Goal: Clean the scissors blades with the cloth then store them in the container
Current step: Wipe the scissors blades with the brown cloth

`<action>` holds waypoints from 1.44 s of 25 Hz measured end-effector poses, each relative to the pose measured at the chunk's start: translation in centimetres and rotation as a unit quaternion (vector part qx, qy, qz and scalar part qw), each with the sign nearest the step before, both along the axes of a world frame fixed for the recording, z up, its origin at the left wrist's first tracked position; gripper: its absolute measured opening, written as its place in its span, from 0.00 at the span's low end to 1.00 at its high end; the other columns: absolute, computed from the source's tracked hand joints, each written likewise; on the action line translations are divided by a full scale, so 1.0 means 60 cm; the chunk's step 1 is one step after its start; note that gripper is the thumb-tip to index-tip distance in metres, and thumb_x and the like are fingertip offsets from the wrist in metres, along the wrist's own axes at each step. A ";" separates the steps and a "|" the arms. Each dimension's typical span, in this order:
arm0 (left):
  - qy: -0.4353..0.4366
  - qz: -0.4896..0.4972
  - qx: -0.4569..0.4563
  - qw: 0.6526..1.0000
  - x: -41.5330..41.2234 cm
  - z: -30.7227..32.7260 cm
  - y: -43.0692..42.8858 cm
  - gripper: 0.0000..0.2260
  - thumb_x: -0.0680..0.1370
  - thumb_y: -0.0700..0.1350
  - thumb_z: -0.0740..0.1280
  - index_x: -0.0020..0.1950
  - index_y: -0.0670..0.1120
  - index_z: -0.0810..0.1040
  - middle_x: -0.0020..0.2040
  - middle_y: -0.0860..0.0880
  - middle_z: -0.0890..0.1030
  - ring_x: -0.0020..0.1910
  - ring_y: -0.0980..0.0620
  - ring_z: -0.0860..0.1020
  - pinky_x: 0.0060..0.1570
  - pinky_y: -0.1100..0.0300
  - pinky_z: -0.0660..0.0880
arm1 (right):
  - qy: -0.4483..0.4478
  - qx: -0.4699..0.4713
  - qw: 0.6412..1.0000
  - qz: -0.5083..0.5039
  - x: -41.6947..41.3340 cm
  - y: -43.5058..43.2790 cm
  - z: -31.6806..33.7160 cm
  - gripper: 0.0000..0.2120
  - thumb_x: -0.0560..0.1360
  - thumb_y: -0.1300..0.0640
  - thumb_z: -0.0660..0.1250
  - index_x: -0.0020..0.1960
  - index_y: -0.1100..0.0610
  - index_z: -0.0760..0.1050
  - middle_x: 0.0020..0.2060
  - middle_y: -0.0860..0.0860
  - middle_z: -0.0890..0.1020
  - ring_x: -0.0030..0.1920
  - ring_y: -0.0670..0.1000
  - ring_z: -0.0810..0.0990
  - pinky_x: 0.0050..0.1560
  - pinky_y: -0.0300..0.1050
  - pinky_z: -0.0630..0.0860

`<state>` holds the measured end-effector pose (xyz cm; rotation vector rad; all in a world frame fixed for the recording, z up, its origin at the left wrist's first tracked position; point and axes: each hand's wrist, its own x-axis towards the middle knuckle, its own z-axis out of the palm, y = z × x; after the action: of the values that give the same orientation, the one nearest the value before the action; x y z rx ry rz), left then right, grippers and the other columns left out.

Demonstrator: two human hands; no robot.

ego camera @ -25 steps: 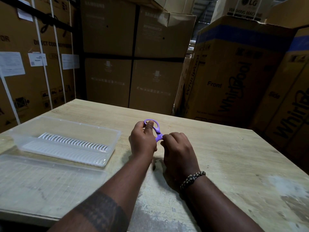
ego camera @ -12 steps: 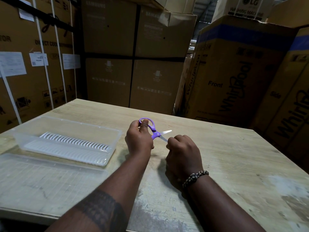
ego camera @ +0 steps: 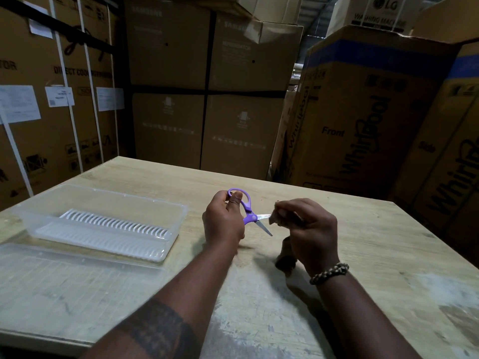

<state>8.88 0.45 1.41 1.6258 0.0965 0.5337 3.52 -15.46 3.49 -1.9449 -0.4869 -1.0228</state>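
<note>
Small scissors (ego camera: 250, 215) with purple handles are held above the table's middle, blades spread apart and pointing right. My left hand (ego camera: 224, 220) grips the handles, thumb through the upper loop. My right hand (ego camera: 307, 229) holds a brownish cloth (ego camera: 286, 257) pinched around the tip of the upper blade; the rest of the cloth hangs below the hand. The lower blade is bare. A clear plastic container (ego camera: 103, 221) with a white ribbed insert stands open on the left of the table.
The container's clear lid (ego camera: 64, 275) lies flat in front of it near the table's front-left edge. The wooden table (ego camera: 388, 255) is ringed by tall cardboard appliance boxes (ego camera: 363, 112) at the back and both sides.
The scissors' blades have opened wider. My right hand slid right along the upper blade with the cloth, which now shows below the hand.
</note>
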 end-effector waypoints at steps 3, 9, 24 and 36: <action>-0.008 -0.024 0.024 0.999 -0.003 -0.003 -0.005 0.14 0.84 0.57 0.66 0.46 0.48 0.75 0.38 0.42 0.83 0.32 0.33 0.82 0.28 0.42 0.80 | 0.010 -0.023 1.000 0.009 0.009 0.007 -0.007 0.14 0.69 0.77 0.73 0.49 0.62 0.86 0.43 0.51 0.84 0.42 0.48 0.85 0.42 0.48 0.84; -0.015 -0.039 0.043 0.998 -0.001 -0.007 -0.010 0.13 0.84 0.55 0.67 0.46 0.47 0.77 0.36 0.42 0.82 0.33 0.32 0.81 0.27 0.40 0.78 | 0.042 -0.229 0.965 -0.119 0.018 0.005 -0.020 0.07 0.69 0.59 0.79 0.43 0.48 0.85 0.43 0.40 0.83 0.49 0.50 0.75 0.47 0.51 0.68; -0.021 -0.061 0.090 0.994 0.006 -0.021 -0.020 0.13 0.82 0.55 0.68 0.43 0.48 0.77 0.28 0.50 0.74 0.28 0.44 0.72 0.30 0.38 0.78 | 0.164 -0.383 0.873 -0.254 0.006 0.032 -0.014 0.09 0.75 0.53 0.63 0.38 0.47 0.67 0.36 0.44 0.73 0.46 0.52 0.72 0.50 0.50 0.61; -0.019 -0.058 0.071 0.996 -0.002 -0.011 -0.030 0.14 0.83 0.55 0.67 0.41 0.48 0.76 0.31 0.46 0.78 0.31 0.35 0.79 0.29 0.39 0.78 | 0.189 -0.372 0.857 -0.302 0.007 0.029 -0.008 0.06 0.71 0.49 0.62 0.39 0.49 0.76 0.37 0.46 0.80 0.45 0.53 0.75 0.51 0.53 0.65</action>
<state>8.78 -1.36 0.77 1.7476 -0.0657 0.4917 3.95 -13.72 3.01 -3.0470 -0.0101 -0.8272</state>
